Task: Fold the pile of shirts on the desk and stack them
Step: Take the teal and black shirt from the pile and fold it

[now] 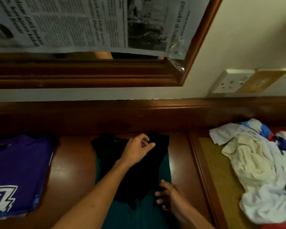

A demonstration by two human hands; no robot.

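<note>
A teal and black shirt (139,215) lies lengthwise in the middle of the dark wooden desk (73,162), its black part (109,152) folded over the upper half. My left hand (137,151) reaches across to the shirt's far right corner, and its thumb and fingers pinch the black cloth there. My right hand (168,195) rests on the shirt's right side, with the fingers spread on the cloth at the black edge. A folded purple shirt (18,166) with a white logo tops a stack at the left. A crumpled pile of white, cream and blue shirts (257,166) sits at the right.
A wood-framed mirror (89,75) covered with newspaper (73,22) hangs on the wall behind the desk. A white wall socket (231,81) and a brass plate (261,80) sit at the upper right. A raised wooden rim (198,162) divides the desk from the right-hand surface.
</note>
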